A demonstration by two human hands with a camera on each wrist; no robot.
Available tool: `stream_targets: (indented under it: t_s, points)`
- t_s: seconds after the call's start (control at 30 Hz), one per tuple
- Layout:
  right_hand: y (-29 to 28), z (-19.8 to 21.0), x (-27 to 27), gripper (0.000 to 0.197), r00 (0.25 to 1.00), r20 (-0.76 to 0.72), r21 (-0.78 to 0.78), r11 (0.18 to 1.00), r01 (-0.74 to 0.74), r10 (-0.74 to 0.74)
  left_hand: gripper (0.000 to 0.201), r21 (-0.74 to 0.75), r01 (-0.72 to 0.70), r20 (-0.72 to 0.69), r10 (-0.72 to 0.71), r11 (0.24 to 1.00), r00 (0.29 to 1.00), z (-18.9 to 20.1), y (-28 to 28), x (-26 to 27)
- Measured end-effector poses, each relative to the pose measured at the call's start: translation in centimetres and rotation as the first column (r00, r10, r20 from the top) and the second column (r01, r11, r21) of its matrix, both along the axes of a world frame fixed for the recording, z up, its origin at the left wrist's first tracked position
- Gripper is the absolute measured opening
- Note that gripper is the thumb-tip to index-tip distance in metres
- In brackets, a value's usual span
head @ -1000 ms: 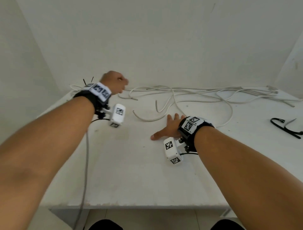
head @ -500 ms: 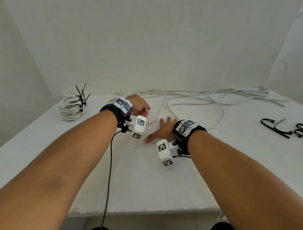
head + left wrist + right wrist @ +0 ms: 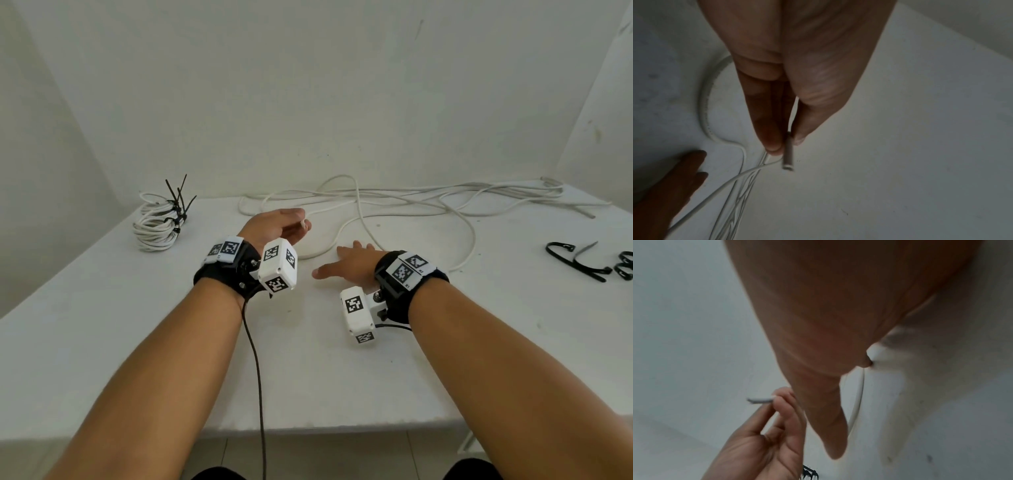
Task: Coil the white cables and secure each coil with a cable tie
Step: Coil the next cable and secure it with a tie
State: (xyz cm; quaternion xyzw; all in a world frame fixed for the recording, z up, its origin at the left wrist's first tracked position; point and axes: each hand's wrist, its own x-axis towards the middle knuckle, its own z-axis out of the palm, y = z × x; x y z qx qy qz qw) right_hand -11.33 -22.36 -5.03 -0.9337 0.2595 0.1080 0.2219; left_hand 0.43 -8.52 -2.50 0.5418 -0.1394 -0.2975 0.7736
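Observation:
Loose white cables sprawl across the back of the white table. My left hand is raised a little above the table and pinches the cut end of a white cable between thumb and fingertips. That same cable end juts from the left hand in the right wrist view. My right hand lies flat on the table, fingers straight, with a loop of cable running just past its fingertips. A finished coil bound with black cable ties sits at the back left.
Spare black cable ties lie at the right edge of the table. A dark cord hangs from my left wrist over the front edge. Walls close in the table at the back and on both sides.
My left hand came from the coil at the back left toward the centre and took hold of a cable end. The right hand has stayed flat on the table.

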Motion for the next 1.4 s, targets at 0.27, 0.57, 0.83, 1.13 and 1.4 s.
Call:
stream_targets:
  t_s: [0.27,0.57,0.83,1.13,1.4]
  points:
    - [-0.6,1.4,0.2,0.034,0.778,0.616,0.178,0.984,0.014,-0.123,0.024,0.028,0.213,-0.159,-0.206,0.977,0.966,-2.7,0.5,0.3]
    - [-0.1,0.8,3.1,0.009,0.773,0.633,0.088,0.988,-0.125,0.042,0.021,0.076,0.378,-0.217,-0.355,0.923,0.909,-1.7,1.3,-0.7]
    - [0.5,1.1,3.4,0.029,0.768,0.64,0.162,0.976,-0.144,0.007,0.027,-0.312,0.411,-0.095,-0.458,0.857,0.884,-0.2,1.3,-1.7]
    - [0.9,1.0,3.1,0.028,0.921,0.301,0.096,0.953,-0.288,0.248,0.021,-0.572,0.006,-0.056,-0.046,0.82,0.997,-0.6,0.9,-0.8]
    - [0.8,1.1,2.4,0.02,0.898,0.352,0.045,0.954,-0.296,0.262,0.024,-0.569,-0.369,-0.111,0.375,0.735,0.92,-1.1,0.5,0.4]
